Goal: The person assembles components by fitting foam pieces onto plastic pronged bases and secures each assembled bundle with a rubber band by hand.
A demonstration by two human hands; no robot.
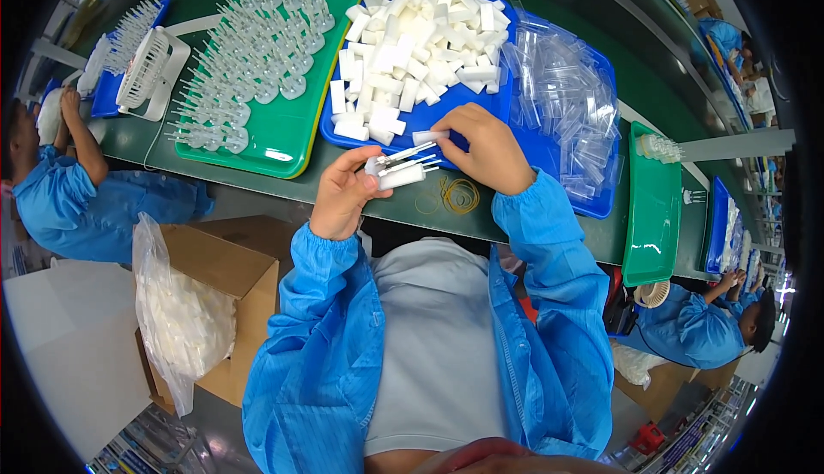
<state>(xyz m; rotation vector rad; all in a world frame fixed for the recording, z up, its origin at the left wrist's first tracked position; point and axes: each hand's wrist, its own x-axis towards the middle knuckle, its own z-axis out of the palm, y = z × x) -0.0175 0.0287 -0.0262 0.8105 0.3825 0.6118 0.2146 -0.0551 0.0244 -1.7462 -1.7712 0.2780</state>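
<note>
My left hand [337, 195] grips a white plastic base with several metal pins [396, 155] pointing right. A white foam block [402, 177] sits along the pins on the side nearest me. Between the fingertips of my right hand [489, 148] is another small white block [428, 137], just beyond the pin tips. Whether it touches a pin, I cannot tell. Beyond my hands, a heap of white foam blocks [412, 41] fills much of a blue tray [463, 107]. On the left, a green tray [319, 88] bears rows of similar pinned bases [257, 41] standing upright.
Clear plastic sleeves [562, 79] fill a blue tray at right. Yellow rubber bands [461, 196] lie near the table edge. Farther right is a green tray [654, 225] with a few pinned pieces. A white fan [153, 75] stands left; an open carton [257, 281] is below. Co-workers sit either side.
</note>
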